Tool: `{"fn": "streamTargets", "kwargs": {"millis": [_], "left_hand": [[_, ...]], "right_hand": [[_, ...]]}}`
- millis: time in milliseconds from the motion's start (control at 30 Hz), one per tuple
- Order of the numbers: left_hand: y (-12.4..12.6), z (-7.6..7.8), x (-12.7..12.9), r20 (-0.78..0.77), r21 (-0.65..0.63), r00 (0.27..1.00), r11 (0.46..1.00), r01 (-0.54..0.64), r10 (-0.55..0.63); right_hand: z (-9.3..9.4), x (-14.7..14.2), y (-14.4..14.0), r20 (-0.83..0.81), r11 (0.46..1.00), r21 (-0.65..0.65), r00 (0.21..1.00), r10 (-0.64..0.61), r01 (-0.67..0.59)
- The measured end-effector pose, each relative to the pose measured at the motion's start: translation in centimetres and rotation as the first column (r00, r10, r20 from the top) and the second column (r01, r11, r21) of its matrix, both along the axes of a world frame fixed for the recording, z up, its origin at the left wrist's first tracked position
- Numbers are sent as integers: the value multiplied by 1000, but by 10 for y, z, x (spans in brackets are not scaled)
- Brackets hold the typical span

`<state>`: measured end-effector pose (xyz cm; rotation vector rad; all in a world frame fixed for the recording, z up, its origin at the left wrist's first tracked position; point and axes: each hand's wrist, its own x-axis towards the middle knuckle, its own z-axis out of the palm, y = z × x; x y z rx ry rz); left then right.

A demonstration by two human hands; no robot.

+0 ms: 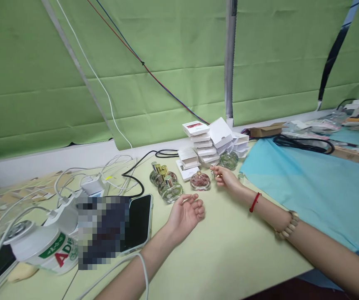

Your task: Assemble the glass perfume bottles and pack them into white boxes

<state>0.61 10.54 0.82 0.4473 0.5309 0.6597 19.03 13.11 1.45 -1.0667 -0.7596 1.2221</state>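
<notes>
My left hand [186, 214] rests palm up over the table, fingers loosely curled and apart, holding nothing. It is just right of several clear glass perfume bottles [171, 191] with silver and gold caps. My right hand [226, 178] is pinched on a small silvery cap [212, 175], partly hidden by the fingers. Left of it stands a rounded perfume bottle with pink contents [200, 182], its gold neck uncapped. Behind my right hand is a green-tinted glass bottle [228, 160]. A small pale green piece [240, 176] lies beside the right wrist.
White boxes [203, 146] are piled at the back. A smartphone [139, 223], a white bottle [42, 246], a power strip [68, 212] and tangled cables lie left. One white cable crosses my left forearm. Blue sheeting [307, 179] covers the right side, with coiled black cable [304, 143].
</notes>
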Motion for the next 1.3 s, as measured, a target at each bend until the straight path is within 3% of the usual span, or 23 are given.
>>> {"fn": "streamTargets", "kwargs": {"millis": [133, 433, 533, 633, 800, 1033, 1133, 1300], "left_hand": [[0, 0, 0, 6, 4, 1000, 1000, 1, -1], [-1, 1, 1, -6, 11, 1000, 1000, -4, 4], [-2, 2, 1, -11, 8, 1000, 1000, -6, 6], [-2, 2, 1, -15, 2, 1000, 1000, -9, 9], [-2, 4, 1, -12, -9, 1000, 1000, -15, 15], [-1, 0, 0, 8, -3, 999, 999, 38, -38], [-1, 0, -1, 20, 1, 999, 999, 47, -47], [-2, 1, -1, 33, -11, 998, 999, 45, -44]], "right_hand": [[-3, -1, -2, 84, 1000, 11, 996, 5, -6], [-2, -4, -7, 340, 984, 56, 930, 141, -170], [1, -5, -11, 415, 944, 144, 884, 216, -298], [1, -4, -11, 481, 925, 172, 848, 222, -340], [1, 5, -9, 474, 883, 115, 807, 353, -454], [6, 18, -9, 505, 773, -22, 660, 556, -634], [6, 18, -10, 461, 776, -43, 676, 574, -629], [11, 13, -12, 313, 884, -116, 828, 464, -452]]}}
